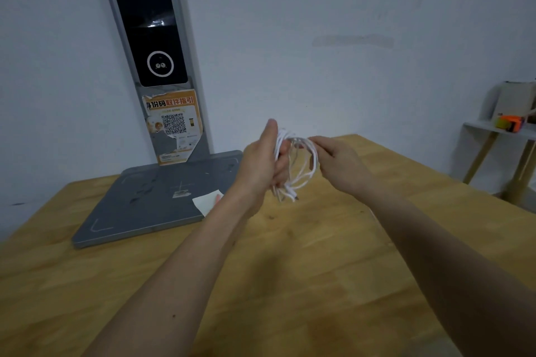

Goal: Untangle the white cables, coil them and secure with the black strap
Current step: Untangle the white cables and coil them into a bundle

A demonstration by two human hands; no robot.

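Observation:
A bundle of white cables (301, 165) hangs in loose loops above the wooden table, with plug ends dangling at its bottom. My left hand (261, 165) grips the bundle from the left, thumb pointing up. Touching the loops from the right, my right hand (339, 165) pinches a strand at the top of the coil. No black strap is visible.
A grey scanner base (139, 206) with a tall black-screened post (153, 38) stands at the back left of the wooden table (290, 269). A white paper slip (207, 201) lies at its corner. A small white shelf with an orange object (512, 123) stands at the far right.

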